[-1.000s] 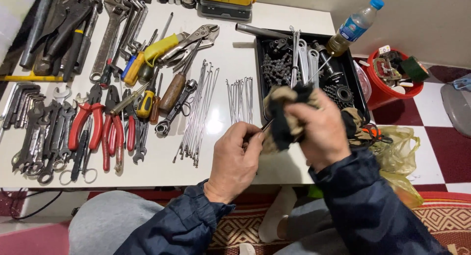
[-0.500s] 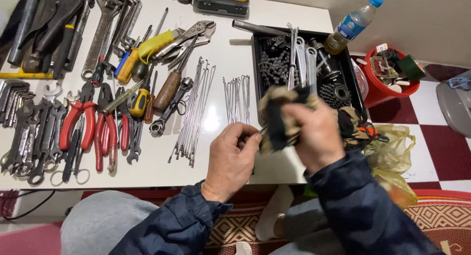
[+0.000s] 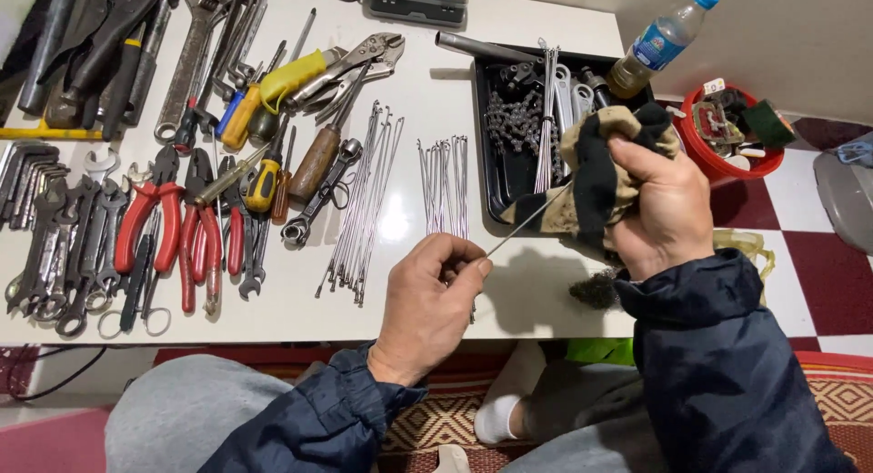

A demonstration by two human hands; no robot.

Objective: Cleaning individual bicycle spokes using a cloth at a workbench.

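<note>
Your left hand [image 3: 427, 296] pinches the near end of a thin silver metal spoke [image 3: 526, 223] above the white counter [image 3: 427, 100]; your right hand [image 3: 659, 205] clamps a grimy tan-and-black rag [image 3: 596, 177] around its far end, near the black tray [image 3: 496, 177].

White worktable [image 3: 436, 91] spanning the scene, its glossy top showing a soft reflection of overhead light near the centre. Far right, a plain beige wall [image 3: 782, 36]. Right of the table, a floor of dark red and white tiles [image 3: 818, 255]. Near edge, below the table, a patterned red rug [image 3: 455, 418].
</note>
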